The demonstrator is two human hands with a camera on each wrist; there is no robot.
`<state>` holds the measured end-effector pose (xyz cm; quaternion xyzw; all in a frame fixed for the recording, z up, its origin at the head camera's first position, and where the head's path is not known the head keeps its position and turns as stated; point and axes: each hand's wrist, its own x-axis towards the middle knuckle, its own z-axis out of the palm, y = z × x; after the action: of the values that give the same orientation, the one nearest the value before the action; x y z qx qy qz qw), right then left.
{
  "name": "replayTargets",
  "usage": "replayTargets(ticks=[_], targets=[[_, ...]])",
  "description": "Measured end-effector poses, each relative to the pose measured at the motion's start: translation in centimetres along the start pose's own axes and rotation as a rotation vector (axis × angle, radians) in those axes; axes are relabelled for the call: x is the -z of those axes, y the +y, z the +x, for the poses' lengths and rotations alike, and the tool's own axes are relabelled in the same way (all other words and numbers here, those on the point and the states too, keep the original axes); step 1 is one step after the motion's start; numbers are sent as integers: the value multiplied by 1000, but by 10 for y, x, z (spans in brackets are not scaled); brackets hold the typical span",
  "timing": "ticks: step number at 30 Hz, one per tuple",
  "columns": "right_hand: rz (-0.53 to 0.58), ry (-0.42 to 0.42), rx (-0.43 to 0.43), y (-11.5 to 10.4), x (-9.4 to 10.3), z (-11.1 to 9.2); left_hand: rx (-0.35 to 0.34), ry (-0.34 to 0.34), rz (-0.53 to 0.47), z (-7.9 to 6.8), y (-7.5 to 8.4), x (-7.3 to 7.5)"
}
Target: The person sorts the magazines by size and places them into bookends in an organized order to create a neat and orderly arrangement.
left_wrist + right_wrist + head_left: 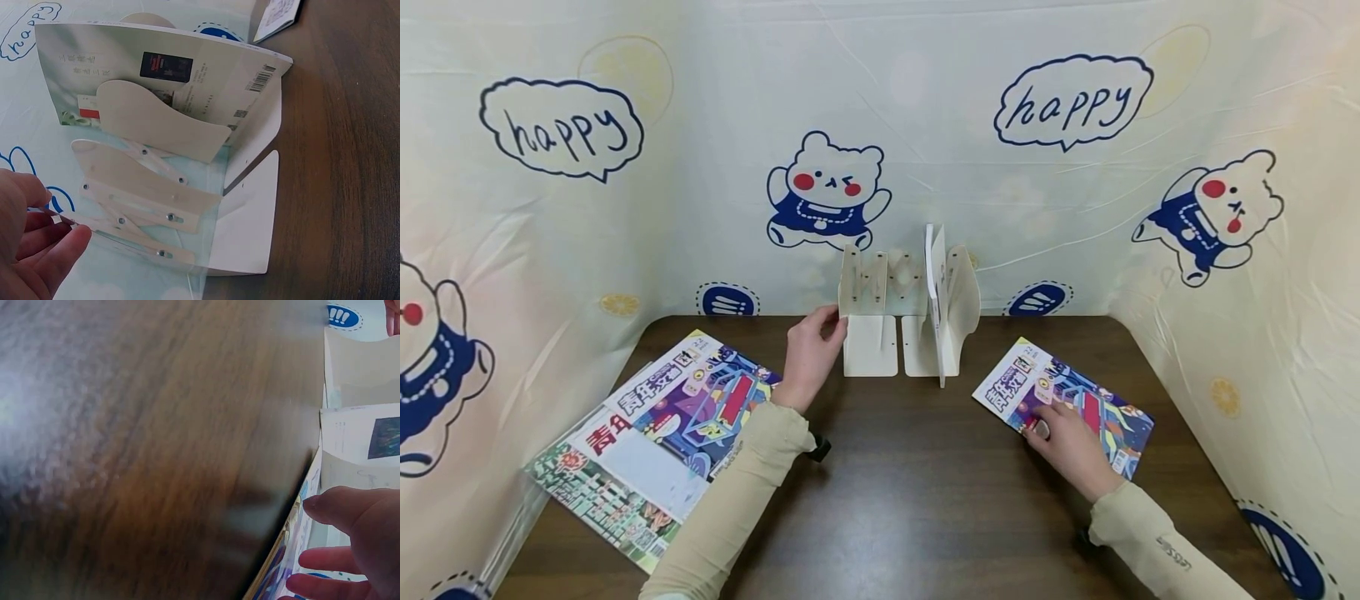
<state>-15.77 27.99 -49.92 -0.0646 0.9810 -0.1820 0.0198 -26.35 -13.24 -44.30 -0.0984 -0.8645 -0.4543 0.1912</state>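
A cream-white folding bookstand (869, 346) stands at the back centre of the table, its slotted arms and rivets showing in the left wrist view. One upright magazine (212, 53) with a pale green back cover is held between its right-hand panels. My left hand (811, 358) pinches the edge of the stand's left panel between thumb and fingers. My right hand (1071, 450) rests on a colourful magazine (1123, 421) lying flat at the right. In the right wrist view the thumb and fingers are spread apart, right at this magazine's cover.
More magazines (655, 400) lie overlapped at the left, one with a green lower cover (602, 500), partly under my left forearm. A pale printed curtain (925, 100) with bears surrounds the dark wooden table (887, 517) on three sides.
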Motion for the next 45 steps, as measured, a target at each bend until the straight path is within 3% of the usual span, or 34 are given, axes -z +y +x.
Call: replayTargets(ticks=[6, 22, 32, 40, 45], targets=[[-19, -31, -6, 2, -2, 0, 0, -7, -8, 1, -1, 0], [-71, -18, 27, -2, -2, -1, 7, 1, -3, 0, 0, 0], [-104, -20, 98, -7, 0, 3, -3, 8, -4, 0, -2, -2], [-174, 28, 170, -11, -4, 4, -4, 7, -2, -1, -3, -1], [-173, 4, 176, -13, -4, 2, -4, 9, -2, -1, -3, -1]])
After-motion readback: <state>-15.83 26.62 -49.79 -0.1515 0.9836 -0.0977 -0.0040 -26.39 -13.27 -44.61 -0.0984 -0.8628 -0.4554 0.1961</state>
